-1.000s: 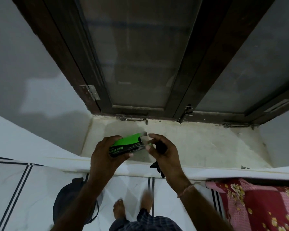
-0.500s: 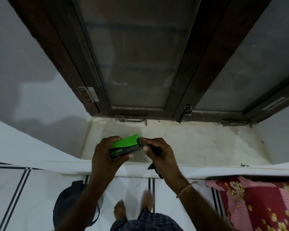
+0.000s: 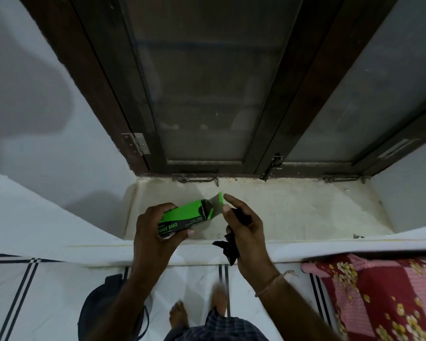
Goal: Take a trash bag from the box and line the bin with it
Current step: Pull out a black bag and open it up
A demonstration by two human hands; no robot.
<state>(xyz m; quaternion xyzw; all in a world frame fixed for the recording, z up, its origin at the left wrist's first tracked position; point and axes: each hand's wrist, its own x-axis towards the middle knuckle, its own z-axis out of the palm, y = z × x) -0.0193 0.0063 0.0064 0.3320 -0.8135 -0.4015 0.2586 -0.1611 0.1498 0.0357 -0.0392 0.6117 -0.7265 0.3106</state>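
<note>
Trash-bag box [image 3: 182,216], green and black with "BAGE BAGS" legible on its side, sits clasped in the left hand [image 3: 155,232], fingers wrapped over its top and thumb beneath. Its end flap [image 3: 218,204] stands open toward the right hand [image 3: 244,232], whose index finger and thumb touch the flap's edge while the remaining fingers curl around a black trash bag [image 3: 230,249]; the bag's crumpled tail hangs below that palm. Both hands hover over a pale window sill [image 3: 293,207], beyond the fingertips of which a dark wooden window frame [image 3: 268,119] rises. Below the left forearm, on the tiled floor [image 3: 47,291], lies a dark rounded shape that may be the bin [image 3: 96,311], though it is too hidden to say. A red floral cloth [image 3: 379,296] lies off the right forearm. Judged from here, the bag appears out and the lining not yet begun. The risk: with the right hand doing two jobs, working the flap could loosen its hold and let the thin bag slip to the floor.
</note>
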